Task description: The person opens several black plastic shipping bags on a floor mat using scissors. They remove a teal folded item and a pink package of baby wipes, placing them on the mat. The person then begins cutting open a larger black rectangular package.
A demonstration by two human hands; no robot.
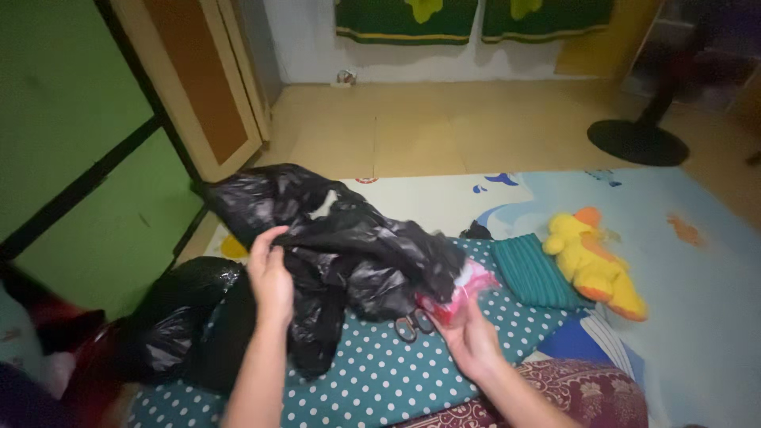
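Here, a crumpled black plastic bag [349, 246] is held up between two bare hands, just above a teal mattress with white polka dots [380, 372]. The left hand [271, 277] has its fingers [265, 242] curled tight around a fold near the bag's middle. The right hand [468, 333] lies palm up at the bag's right end, its fingers [444, 313] closed narrowly on a small pink and red plastic packet [468, 289] that pokes out from the black plastic. One pair of scissors [414, 325] lies on the mattress directly below the bag, touching the right hand's fingertips. A second black bag [178, 317], full and rounded, sits at the left edge of the mattress, beside the left forearm. To the right lie one folded teal striped cloth [535, 273] and, touching it, one yellow and orange plush toy [594, 261], both on a pale blue play mat [697, 285] with cartoon shapes. Beyond, on the tan floor [444, 127], stands the round black base of a fan [638, 141]. Two green curtains with yellow trim [408, 20] hang along the far wall.
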